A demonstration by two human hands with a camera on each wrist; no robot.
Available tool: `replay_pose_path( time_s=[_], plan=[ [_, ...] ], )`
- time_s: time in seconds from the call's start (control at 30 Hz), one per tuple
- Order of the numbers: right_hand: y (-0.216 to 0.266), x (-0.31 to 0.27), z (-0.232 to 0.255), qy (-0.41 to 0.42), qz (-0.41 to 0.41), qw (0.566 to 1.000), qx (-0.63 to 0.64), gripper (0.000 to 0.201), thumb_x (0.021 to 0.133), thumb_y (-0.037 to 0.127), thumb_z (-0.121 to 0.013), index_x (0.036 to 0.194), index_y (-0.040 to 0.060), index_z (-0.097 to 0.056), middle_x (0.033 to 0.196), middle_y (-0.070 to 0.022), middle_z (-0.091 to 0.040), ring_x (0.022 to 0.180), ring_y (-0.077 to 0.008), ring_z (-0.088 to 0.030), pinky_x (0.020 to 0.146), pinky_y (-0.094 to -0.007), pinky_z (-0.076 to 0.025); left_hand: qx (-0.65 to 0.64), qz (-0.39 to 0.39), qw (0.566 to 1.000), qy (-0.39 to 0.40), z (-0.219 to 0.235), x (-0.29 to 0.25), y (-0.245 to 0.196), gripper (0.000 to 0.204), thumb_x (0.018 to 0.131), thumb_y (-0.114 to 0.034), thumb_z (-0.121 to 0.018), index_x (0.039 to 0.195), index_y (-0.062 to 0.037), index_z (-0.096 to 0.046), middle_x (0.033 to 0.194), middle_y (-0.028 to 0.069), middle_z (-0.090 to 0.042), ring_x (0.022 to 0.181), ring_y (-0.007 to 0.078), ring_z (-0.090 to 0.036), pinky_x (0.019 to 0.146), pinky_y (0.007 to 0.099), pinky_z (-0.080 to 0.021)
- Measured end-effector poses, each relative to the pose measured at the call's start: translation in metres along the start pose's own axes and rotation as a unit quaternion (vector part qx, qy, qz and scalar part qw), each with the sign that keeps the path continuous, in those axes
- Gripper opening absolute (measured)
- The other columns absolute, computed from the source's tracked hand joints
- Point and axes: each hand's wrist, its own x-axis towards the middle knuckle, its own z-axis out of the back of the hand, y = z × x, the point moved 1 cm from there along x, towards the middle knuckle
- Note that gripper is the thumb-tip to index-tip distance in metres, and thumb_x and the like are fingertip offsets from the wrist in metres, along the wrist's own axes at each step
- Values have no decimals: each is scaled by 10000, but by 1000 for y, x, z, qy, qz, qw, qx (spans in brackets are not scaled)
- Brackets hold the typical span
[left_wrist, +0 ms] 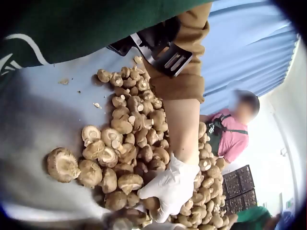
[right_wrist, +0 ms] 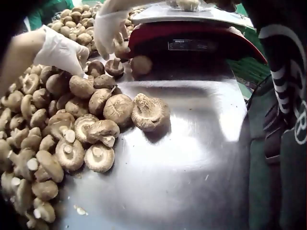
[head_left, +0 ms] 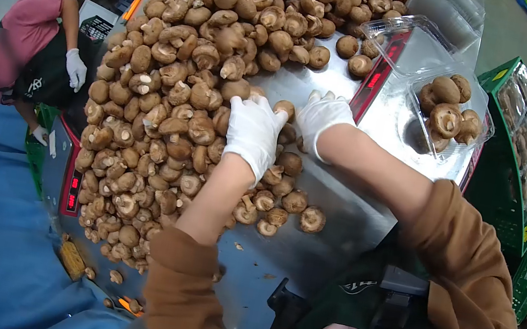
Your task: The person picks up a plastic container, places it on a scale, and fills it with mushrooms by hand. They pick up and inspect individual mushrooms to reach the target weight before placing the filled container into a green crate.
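Both hands wear white gloves at the right edge of a large heap of brown shiitake mushrooms (head_left: 172, 125). My left hand (head_left: 253, 131) reaches over the heap, and its thumb and fingers curl round a shiitake mushroom (left_wrist: 151, 203). Just to its right, my right hand (head_left: 323, 122) is low over the metal tabletop (head_left: 333, 204), fingers pointing away from me and loosely bent. In the right wrist view, this hand (right_wrist: 109, 33) hangs fingers down, a mushroom (right_wrist: 122, 48) right by its fingertips. Another mushroom (right_wrist: 141, 65) lies beside them.
A clear plastic tray (head_left: 485, 128) with several mushrooms stands on a red scale (head_left: 382, 69) at right, its lid raised. Beyond it are stacked clear trays (head_left: 449, 14) and a green crate (head_left: 518, 102) of packs. Another person (head_left: 40, 43) stands at left near a second scale (head_left: 74, 181).
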Motion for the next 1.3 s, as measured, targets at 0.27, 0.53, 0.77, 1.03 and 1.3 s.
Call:
replay_pose_path(
  time_s=[0.27, 0.53, 0.77, 1.03, 1.3],
  plan=[
    [-6, 50, -31, -83, -8, 988, -128, 269, 789, 195, -676, 1023, 78, -736, 1115, -184, -673, 1060, -313, -654, 859, -443, -527, -228, 80, 923, -298, -31, -24, 11, 495, 664, -189, -720, 1128, -137, -555, 1026, 140, -577, 932, 325, -595, 823, 435, -432],
    [-32, 93, 31, -259, -108, 879, 385, 435, 854, 360, -572, 1145, 39, -610, 1090, -247, -664, 1008, -386, -661, 891, -461, -529, -771, 191, 470, -386, -21, -49, 23, 426, 822, -3, -687, 1173, -53, -451, 1081, 116, -541, 962, 205, -575, 862, 319, -495],
    [-24, 120, 26, -285, -134, 905, 286, 546, 830, 337, -679, 1275, 102, -466, 1178, -213, -571, 1071, -374, -613, 870, -457, -523, -956, -9, 50, -289, -31, -81, 45, 510, 868, 85, -502, 1347, -55, -400, 1396, 301, -435, 1290, 517, -447, 995, 495, -512],
    [-30, 103, 32, -272, -116, 784, 546, 326, 809, 276, -681, 1042, 48, -669, 920, -164, -704, 863, -272, -689, 741, -382, -517, -954, -110, -126, -248, -36, -93, 39, 301, 943, -121, -584, 1232, -36, -593, 1455, 242, -419, 1389, 506, -309, 1003, 493, -517],
    [-4, -2, 47, 179, 71, 360, 913, 152, 923, 227, -669, 985, 89, -652, 821, -34, -695, 735, -159, -692, 475, -252, -450, -959, -8, -101, -264, -34, -103, 14, 471, 1010, -234, -505, 1439, -67, -405, 1428, 223, -448, 1331, 396, -443, 769, 414, -560]
  ],
)
